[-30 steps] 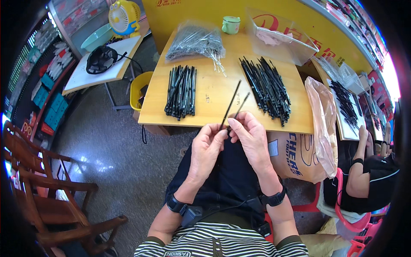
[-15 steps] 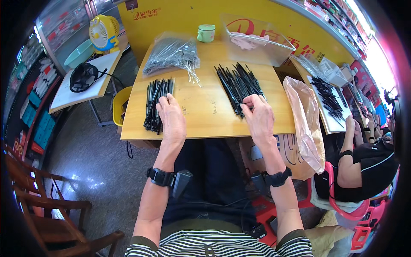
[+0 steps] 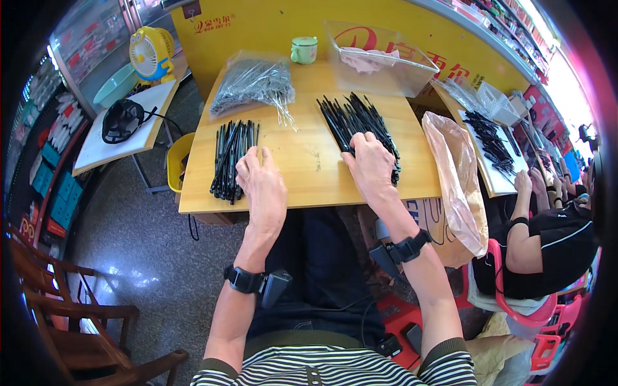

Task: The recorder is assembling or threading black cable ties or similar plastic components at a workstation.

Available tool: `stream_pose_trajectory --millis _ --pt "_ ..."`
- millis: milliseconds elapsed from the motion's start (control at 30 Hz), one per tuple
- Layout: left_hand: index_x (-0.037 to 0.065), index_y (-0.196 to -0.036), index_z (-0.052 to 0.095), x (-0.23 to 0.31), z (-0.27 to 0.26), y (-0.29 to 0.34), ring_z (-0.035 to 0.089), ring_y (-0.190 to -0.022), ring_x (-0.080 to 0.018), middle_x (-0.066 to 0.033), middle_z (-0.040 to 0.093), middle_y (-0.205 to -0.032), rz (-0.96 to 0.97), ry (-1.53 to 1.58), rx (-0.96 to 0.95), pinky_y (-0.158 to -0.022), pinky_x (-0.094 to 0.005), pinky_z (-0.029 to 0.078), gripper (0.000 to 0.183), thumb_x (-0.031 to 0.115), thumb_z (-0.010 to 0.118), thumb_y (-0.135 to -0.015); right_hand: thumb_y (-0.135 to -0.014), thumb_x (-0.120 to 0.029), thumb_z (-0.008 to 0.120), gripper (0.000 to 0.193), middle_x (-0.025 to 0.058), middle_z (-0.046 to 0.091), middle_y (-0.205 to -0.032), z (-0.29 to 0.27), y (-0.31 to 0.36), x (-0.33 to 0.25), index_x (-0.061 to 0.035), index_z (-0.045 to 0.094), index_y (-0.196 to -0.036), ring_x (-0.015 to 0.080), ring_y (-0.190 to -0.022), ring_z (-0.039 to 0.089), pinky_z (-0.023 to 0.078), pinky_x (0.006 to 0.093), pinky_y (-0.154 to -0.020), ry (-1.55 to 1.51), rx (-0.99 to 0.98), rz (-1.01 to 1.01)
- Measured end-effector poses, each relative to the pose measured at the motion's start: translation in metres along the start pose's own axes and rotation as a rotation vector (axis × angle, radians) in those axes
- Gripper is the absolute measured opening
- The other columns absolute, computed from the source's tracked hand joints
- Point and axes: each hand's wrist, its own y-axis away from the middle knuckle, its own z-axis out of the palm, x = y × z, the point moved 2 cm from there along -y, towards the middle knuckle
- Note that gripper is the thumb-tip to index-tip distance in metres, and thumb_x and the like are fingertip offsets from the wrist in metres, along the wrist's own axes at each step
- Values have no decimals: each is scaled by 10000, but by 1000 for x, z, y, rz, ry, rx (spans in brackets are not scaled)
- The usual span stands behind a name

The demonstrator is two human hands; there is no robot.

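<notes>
Two piles of thin black pen-like sticks lie on the wooden table. Beside the smaller left pile (image 3: 233,154), my left hand (image 3: 262,186) is curled with its fingertips together at the pile's right edge. What those fingertips hold, if anything, is hidden. Over the larger right pile (image 3: 364,119), my right hand (image 3: 373,164) bends its fingers down onto the sticks, thumb at the pile's left side. The hand covers the pile's near middle, so what it grips cannot be made out. Both wrists wear black straps with small boxes.
A clear bag of wrapped sticks (image 3: 254,83), a green cup (image 3: 304,50) and a clear plastic bin (image 3: 380,71) stand at the table's back. An open plastic bag (image 3: 454,186) hangs at the right edge. Another person (image 3: 547,238) sits at the right by a table of black sticks.
My right hand has shifted left and slightly up over the right pile. My left hand has moved slightly right and down, away from the left pile's middle.
</notes>
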Motion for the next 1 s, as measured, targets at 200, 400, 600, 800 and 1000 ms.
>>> stream_pose_trajectory --millis 200,400,600,800,1000 --pt "-52 -1132 545 28 -24 21 445 -1071 -339 -183 505 -1106 110 359 -11 -928 -388 370 335 4 551 -802 -775 -194 629 175 96 627 -895 8 -8 1 -53 586 -870 266 -809 650 530 346 -704 87 -103 96" --pt "-38 -1180 529 49 5 36 582 -950 -180 -99 557 -1098 -121 1146 -448 -839 -291 466 308 54 517 -886 -721 -180 641 172 157 645 -757 -14 6 12 -9 633 -736 278 -752 643 500 377 -712 -166 -39 220" --pt "-21 -1184 530 76 32 36 592 -922 -119 -71 606 -1053 -497 1768 -670 -826 -245 475 312 150 521 -924 -745 -139 658 140 121 610 -749 -29 60 3 -19 591 -769 263 -623 606 470 357 -589 -469 180 242" --pt "24 -1085 592 77 21 43 616 -824 -98 -44 638 -949 -568 1819 -628 -752 -231 500 232 158 575 -897 -748 -115 680 136 61 567 -757 -37 89 -13 -67 577 -823 209 -576 581 460 329 -525 -422 286 98" --pt "23 -1000 557 53 6 48 616 -784 -117 -56 618 -911 -556 1808 -524 -728 -281 533 146 131 551 -902 -743 -56 679 139 60 585 -789 -47 87 -27 -20 616 -862 142 -586 569 474 270 -537 -805 103 13"
